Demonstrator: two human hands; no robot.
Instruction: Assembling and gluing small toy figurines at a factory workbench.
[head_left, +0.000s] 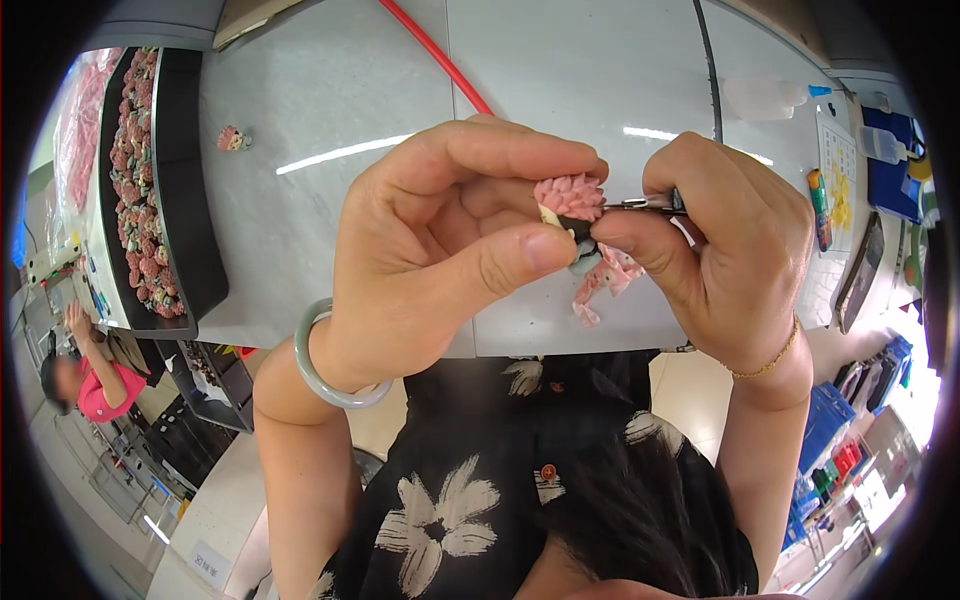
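Between the thumb and fingers of my left hand [430,230] is a small figurine [571,199] with pink, spiky hair, a pale face and a dark lower part. My right hand [735,240] pinches a thin metal-tipped tool [640,204], whose point meets the right side of the pink hair. Its exact kind is partly hidden by my fingers. Just below the hands, a crumpled pink patterned cloth [605,285] shows. A similar small figurine [234,138] lies by itself on the grey table [320,90], left of my hands.
A black tray [190,190] filled with many small pink figurines stands at the left. A red tube [440,55] and a black cable [712,70] cross the far table. Clear bottles [765,98] are at the far right, near a green marker-like tube [820,208]. Another person [105,385] is at far left.
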